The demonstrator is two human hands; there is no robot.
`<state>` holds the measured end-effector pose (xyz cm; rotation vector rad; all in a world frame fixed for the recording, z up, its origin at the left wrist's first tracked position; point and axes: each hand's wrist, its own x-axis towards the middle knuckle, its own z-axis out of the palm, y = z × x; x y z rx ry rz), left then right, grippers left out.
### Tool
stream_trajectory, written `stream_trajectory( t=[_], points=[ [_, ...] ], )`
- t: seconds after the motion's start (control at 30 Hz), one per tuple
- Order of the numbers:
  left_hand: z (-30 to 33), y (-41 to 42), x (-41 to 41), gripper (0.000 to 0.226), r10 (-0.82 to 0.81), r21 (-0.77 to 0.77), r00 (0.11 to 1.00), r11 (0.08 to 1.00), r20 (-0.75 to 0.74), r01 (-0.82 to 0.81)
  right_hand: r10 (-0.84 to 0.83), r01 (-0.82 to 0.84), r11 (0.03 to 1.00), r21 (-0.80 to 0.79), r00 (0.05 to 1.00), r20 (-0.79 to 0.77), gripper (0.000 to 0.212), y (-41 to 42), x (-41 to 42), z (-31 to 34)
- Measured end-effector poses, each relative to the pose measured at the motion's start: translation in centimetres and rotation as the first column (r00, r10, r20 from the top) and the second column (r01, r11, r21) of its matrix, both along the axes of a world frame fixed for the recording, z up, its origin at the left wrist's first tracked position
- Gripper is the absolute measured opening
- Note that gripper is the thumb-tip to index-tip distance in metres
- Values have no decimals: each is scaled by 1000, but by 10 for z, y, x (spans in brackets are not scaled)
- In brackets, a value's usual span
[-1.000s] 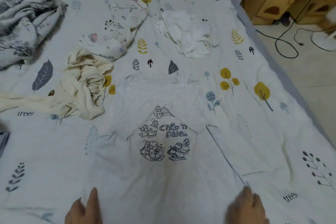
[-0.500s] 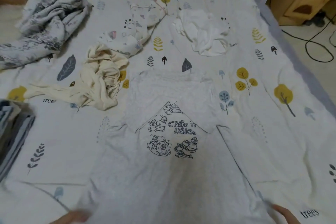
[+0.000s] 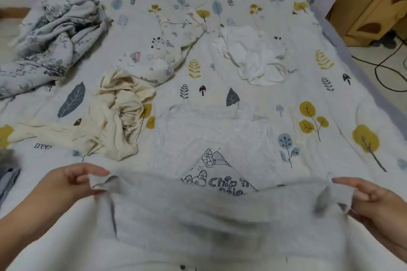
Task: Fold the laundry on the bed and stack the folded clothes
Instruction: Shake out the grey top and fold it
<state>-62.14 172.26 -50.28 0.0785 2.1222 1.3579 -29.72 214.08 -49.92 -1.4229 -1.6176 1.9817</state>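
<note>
Both hands (image 3: 72, 185) (image 3: 372, 198) pinch the grey shirt (image 3: 209, 215) over the leaf-print bedsheet (image 3: 308, 86) (pillows beyond).

On the bed (image 3: 253, 77), the left hand (image 3: 74, 185) and right hand (image 3: 372, 200) each pinch a corner of the grey shirt (image 3: 198, 215), lifting its near edge. A cream garment (image 3: 116, 121) lies crumpled toward the left edge, a white garment (image 3: 253, 57) farther up.
</note>
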Motion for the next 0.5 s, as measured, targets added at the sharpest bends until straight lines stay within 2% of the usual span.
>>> stream_trajectory(
  t=[0.03,0.07,0.13,0.33,0.5],
  points=[
    [-3,16,-11,17,29,2,999,1000,-43,-29,-19,17,999,39,999,31,36,5,-15,2],
    [-6,31,-18,16,67,33,996,997,-56,-65,-48,36,994,104,991,124,24,5,-32,3],
    [-11,59,-34,12,129,93,987,988,-93,-120,-112,95,987,133,986,126,12,11,-56,1],
    [-9,133,-85,17,269,206,939,952,-212,-227,-330,310,927,212,942,65,27,57,-119,-3],
    [-29,171,-130,15,372,196,885,924,-280,-327,-423,423,878,225,905,-51,19,95,-161,-18]
  ],
)
